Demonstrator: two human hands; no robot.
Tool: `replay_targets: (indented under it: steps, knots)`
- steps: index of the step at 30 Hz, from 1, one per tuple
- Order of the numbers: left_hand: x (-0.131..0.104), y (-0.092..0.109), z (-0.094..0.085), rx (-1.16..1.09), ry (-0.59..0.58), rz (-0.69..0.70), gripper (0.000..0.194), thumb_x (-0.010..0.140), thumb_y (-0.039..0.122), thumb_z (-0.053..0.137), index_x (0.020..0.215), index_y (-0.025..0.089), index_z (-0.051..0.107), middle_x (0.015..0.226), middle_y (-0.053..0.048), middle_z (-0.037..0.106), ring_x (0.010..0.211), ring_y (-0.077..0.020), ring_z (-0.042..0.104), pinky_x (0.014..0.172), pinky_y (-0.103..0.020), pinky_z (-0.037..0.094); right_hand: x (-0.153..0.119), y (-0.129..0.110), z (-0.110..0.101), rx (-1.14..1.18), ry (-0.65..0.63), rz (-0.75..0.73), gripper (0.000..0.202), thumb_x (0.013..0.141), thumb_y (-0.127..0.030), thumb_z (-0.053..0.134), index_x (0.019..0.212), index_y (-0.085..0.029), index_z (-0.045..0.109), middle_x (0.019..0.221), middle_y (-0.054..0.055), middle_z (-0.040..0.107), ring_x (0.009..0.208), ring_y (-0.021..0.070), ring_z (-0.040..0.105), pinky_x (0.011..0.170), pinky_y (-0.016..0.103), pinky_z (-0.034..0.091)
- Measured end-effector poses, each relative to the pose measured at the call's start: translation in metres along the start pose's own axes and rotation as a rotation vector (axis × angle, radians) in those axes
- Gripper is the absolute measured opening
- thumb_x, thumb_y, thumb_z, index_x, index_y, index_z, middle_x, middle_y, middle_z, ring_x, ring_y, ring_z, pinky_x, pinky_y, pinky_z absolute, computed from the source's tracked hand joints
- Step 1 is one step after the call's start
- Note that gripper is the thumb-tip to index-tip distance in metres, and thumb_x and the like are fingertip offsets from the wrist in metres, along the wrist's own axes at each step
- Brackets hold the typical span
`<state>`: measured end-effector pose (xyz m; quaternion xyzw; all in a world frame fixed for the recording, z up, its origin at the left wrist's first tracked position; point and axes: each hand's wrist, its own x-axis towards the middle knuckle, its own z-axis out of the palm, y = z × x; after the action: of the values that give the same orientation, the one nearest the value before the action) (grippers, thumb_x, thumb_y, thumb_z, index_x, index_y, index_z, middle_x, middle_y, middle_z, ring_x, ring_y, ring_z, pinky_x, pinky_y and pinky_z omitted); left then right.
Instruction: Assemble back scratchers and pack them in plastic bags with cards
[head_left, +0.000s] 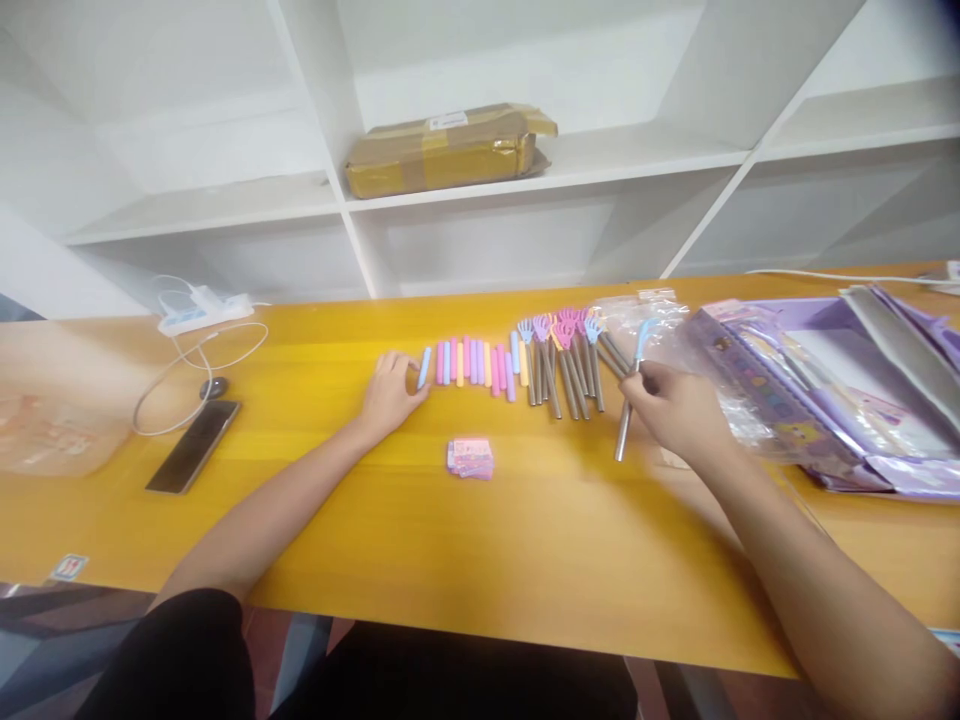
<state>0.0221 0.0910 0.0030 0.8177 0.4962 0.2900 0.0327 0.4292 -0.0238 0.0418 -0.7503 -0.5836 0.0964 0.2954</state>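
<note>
My left hand [394,392] is closed at the left end of a row of pastel sticks, thumb and finger on a light blue handle-like stick [424,368]. Pink, purple, blue and orange sticks [478,362] stand side by side to its right. In my right hand [679,405] is a back scratcher [623,430] with a silver rod and light blue top, held tilted above the table. Left of that hand lies a cluster of metal-rod back scratchers [574,370] with pink, purple, blue and orange hand-shaped heads. A small stack of pink-purple cards [471,458] is between my arms.
Clear plastic bags [645,310] and an open purple box [817,310] with packaged items lie at right. On the left are a phone [191,448], a power strip [206,312] with a white cable, and a plastic bag [56,435]. A taped carton [450,150] rests on the shelf behind.
</note>
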Motion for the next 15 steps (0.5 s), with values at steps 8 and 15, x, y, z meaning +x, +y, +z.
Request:
replay_targets:
  steps: [8,15]
  knots:
    - [-0.004,-0.012,0.009,-0.041,-0.020,-0.128,0.050,0.089,0.009,0.056,0.139,0.011,0.051,0.117,-0.017,0.068,0.117,-0.0323,0.065,0.107,-0.051,0.051,-0.004,-0.028,0.000,0.462,-0.141,-0.002,0.034,0.094,-0.046,0.052,0.070,-0.023,0.044,0.055,-0.003,0.042,0.051,0.0117,0.040,0.050,0.027,0.032]
    - [-0.018,0.006,-0.013,-0.139,-0.028,-0.003,0.035,0.111,0.031,0.033,0.125,0.019,0.063,0.109,-0.010,0.070,0.100,-0.0229,0.068,0.093,-0.038,0.055,-0.019,-0.075,0.009,0.934,-0.222,0.054,0.028,0.092,-0.048,0.066,0.088,-0.021,0.059,0.053,-0.007,0.041,0.044,0.0082,0.034,0.045,0.024,0.025]
